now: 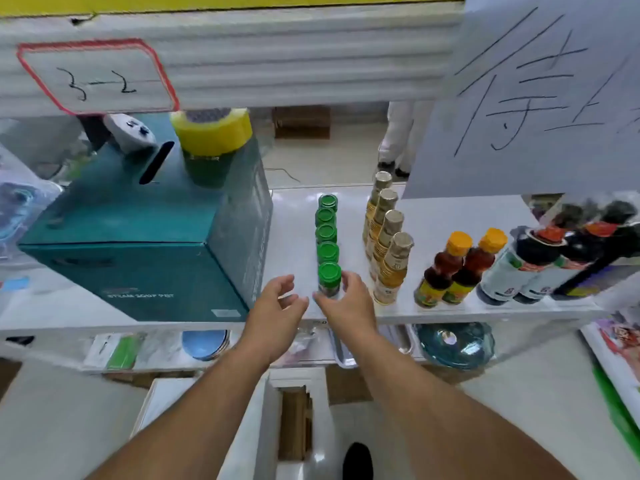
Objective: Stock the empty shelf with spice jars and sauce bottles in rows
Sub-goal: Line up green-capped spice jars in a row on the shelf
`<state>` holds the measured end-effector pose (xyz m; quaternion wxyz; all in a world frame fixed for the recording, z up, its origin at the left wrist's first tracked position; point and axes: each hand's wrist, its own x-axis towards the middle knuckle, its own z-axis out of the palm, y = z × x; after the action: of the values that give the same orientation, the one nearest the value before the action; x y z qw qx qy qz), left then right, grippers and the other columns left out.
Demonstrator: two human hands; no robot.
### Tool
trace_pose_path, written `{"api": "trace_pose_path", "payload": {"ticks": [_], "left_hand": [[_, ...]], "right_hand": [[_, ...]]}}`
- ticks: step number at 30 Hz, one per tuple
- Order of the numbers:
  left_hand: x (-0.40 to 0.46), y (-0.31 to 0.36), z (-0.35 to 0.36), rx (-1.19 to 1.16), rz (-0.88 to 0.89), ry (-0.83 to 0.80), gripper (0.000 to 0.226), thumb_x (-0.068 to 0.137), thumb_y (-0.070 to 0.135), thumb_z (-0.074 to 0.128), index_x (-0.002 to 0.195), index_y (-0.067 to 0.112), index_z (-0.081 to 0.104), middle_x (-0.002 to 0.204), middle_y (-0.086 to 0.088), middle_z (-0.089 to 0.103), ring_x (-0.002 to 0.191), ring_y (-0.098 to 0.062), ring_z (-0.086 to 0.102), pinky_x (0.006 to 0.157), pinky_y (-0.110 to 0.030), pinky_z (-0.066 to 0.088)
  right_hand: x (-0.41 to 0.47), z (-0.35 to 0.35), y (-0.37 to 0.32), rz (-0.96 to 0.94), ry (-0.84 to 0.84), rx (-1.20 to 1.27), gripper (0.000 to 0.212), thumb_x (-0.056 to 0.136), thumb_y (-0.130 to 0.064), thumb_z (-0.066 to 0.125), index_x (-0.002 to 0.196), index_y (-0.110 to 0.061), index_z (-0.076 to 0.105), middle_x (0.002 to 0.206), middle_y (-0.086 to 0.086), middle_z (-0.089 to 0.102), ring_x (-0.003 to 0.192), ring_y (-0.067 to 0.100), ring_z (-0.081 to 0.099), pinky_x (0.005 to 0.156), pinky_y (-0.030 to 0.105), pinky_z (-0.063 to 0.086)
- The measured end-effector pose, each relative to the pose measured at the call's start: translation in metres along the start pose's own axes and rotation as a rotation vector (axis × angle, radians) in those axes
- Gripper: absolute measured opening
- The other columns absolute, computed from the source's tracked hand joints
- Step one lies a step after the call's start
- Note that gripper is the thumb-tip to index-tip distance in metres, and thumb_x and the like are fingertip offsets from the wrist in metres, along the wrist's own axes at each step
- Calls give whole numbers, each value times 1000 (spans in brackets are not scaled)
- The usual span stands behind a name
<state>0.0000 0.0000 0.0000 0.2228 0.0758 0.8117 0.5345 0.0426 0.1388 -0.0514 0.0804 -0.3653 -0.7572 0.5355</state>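
- A large teal cardboard box (138,258) stands on the left part of the white shelf (502,310), with a yellow roll of tape (214,129) sitting on a green cup on top of it.
- The left hand (277,303) hovers just right of the box at the shelf's front edge, its grip loose and holding nothing, fingers lightly curled.
- A row of five green-capped glass spice jars (327,233) runs from the back of the shelf to the front.
- The right hand (349,303) has its grip around the front green-capped spice jar (329,280), thumb on the left and fingers on the right, with the jar upright on the shelf.
- A row of four gold-capped bottles of pale yellow liquid (388,237) stands just right of the jars.
- Two orange-capped bottles of dark red sauce (453,268) come next, side by side.
- Dark bottles with white labels and red caps (530,268) lean at the far right.
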Motion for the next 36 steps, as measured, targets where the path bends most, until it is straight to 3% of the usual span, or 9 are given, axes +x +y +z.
{"api": "trace_pose_path", "payload": {"ticks": [3,7,12,17,22,26,30,32,36], "left_hand": [[12,-1,1,21,0,-14,47,99,23,63,143,26,50,140,10,55,120,-9,59,107,-40,50],[29,-12,1,13,0,-32,46,98,22,65,142,26,52,140,9,57,119,-7,60,106,-41,52],[54,-17,13,63,63,-9,50,92,22,73,139,22,55,136,6,61,117,-6,61,101,-32,51],[79,-17,39,204,132,14,72,81,42,83,143,23,50,138,6,56,124,-11,54,103,-34,48],[95,-13,60,268,154,63,60,79,50,81,127,26,57,122,4,54,116,-18,54,98,-41,49],[100,-11,64,331,158,95,43,83,47,78,114,23,62,110,0,55,105,-24,56,88,-44,52],[82,-6,49,368,229,105,36,81,48,79,99,22,63,96,4,55,92,-22,56,71,-33,42],[61,0,36,360,251,73,38,80,49,81,100,22,64,96,5,58,89,-18,56,69,-30,38],[12,28,24,281,250,-130,39,78,41,86,108,22,69,102,6,69,95,-14,64,74,-28,47]], "right_hand": [[7,7,-2,-4,44,-24,45,82,-37,81,119,-24,59,109,-4,58,90,12,55,70,23,40],[12,17,3,2,98,-10,29,85,-40,79,106,-29,63,101,-7,64,93,17,62,81,35,54],[-7,-1,12,-17,173,23,23,84,-41,80,94,-30,64,91,-10,68,85,12,63,71,28,50],[-36,-24,16,45,233,64,23,83,-40,83,91,-35,61,87,-20,67,84,-6,62,68,13,44],[-47,-31,18,57,262,99,26,80,-43,85,98,-32,69,91,-17,73,84,-9,66,74,14,51],[-52,-35,17,32,255,120,27,80,-41,85,102,-31,71,94,-17,74,89,-6,68,81,20,56],[-65,-42,16,22,252,136,33,77,-55,82,100,-35,70,96,-19,74,93,-2,69,88,34,60],[-78,-53,13,16,268,146,39,73,-63,80,99,-37,70,95,-20,74,93,-2,69,87,36,60],[-116,-96,5,-3,330,229,33,79,-53,82,100,-30,72,90,-19,73,88,-2,66,80,25,56]]}}
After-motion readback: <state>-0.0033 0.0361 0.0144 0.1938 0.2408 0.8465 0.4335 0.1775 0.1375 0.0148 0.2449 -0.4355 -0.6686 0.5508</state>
